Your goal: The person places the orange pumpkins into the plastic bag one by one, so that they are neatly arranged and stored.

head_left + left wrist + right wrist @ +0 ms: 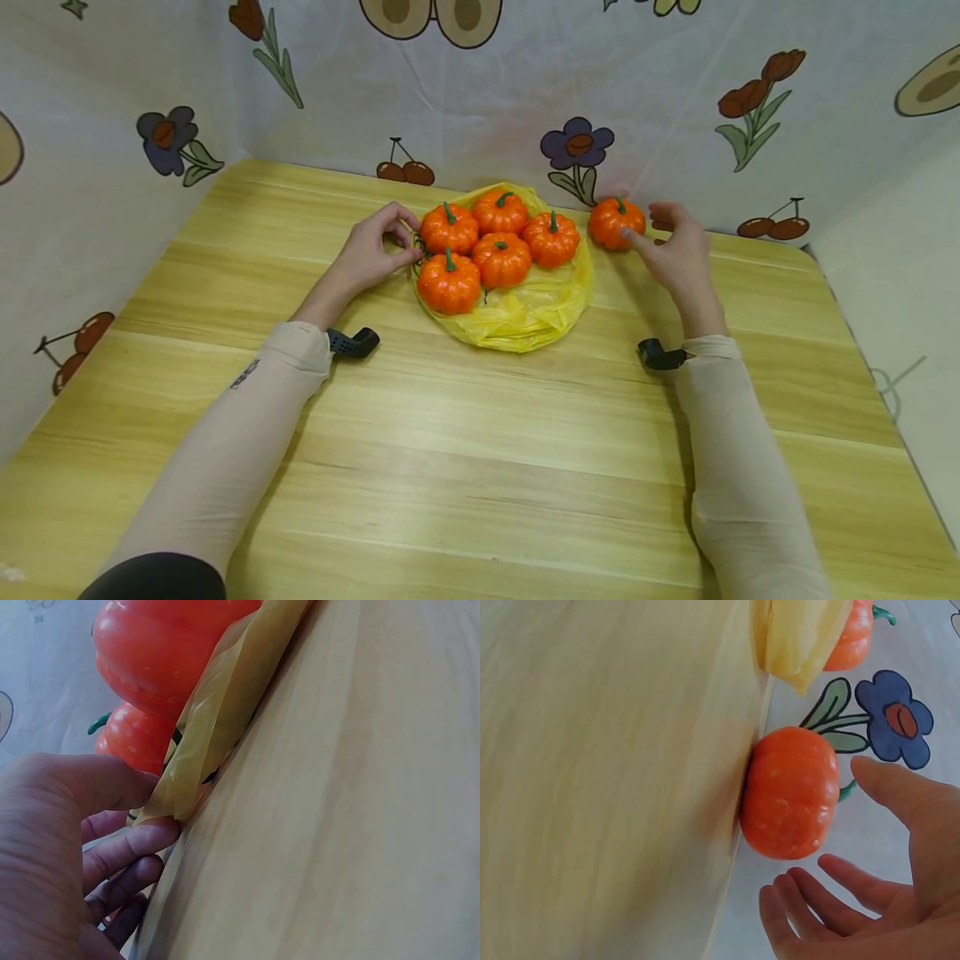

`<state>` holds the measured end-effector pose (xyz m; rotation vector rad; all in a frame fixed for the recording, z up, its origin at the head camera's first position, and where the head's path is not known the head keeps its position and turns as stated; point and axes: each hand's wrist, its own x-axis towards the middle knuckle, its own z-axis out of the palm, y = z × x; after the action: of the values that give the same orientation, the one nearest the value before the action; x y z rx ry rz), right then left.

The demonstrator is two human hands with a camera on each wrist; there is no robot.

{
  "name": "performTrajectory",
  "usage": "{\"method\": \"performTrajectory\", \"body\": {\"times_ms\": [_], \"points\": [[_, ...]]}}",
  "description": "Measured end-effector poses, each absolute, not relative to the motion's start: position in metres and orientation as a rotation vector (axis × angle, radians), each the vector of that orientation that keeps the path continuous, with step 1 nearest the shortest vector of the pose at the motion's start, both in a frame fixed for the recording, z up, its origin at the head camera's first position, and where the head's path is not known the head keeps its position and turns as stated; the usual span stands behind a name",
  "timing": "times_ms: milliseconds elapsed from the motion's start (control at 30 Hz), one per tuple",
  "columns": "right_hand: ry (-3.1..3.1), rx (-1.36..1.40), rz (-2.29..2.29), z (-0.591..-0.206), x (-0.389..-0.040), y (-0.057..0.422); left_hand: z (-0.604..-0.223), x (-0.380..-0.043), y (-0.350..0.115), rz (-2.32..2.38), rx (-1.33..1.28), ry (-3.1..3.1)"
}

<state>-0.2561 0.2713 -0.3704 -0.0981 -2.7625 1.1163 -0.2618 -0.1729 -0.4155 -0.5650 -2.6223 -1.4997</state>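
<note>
A yellow plastic bag [525, 321] lies on the table with several small orange toy pumpkins [502, 260] with green stems grouped on it. At the bag's left edge, my left hand [372, 250] pinches the thin plastic between thumb and fingertips, as the left wrist view shows close up on the bag [214, 727]. One separate pumpkin [611, 223] sits on the table right of the bag. Around its right side my right hand [677, 254] is spread, fingers loosely bent. In the right wrist view, a gap shows between the fingertips and that pumpkin [791, 793].
The light wooden table [480, 467] ends at the back against a white cloth [480, 100] printed with flowers, cherries and avocados. Bag and pumpkins stand close to that back edge. A dark wrist-worn piece [356, 343] juts from the left cuff, another [660, 356] from the right.
</note>
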Motion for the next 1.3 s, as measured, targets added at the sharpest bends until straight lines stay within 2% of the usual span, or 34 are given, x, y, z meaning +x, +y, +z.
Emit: {"method": "performTrajectory", "body": {"times_ms": [367, 1300], "points": [[-2.840, -0.038, 1.157, -0.375, -0.270, 0.264, -0.417, -0.263, -0.172, -1.502, -0.554, -2.632], [-2.803, -0.084, 1.170, -0.382, -0.277, 0.262, -0.415, -0.262, -0.171, -1.514, -0.563, -2.623]]}}
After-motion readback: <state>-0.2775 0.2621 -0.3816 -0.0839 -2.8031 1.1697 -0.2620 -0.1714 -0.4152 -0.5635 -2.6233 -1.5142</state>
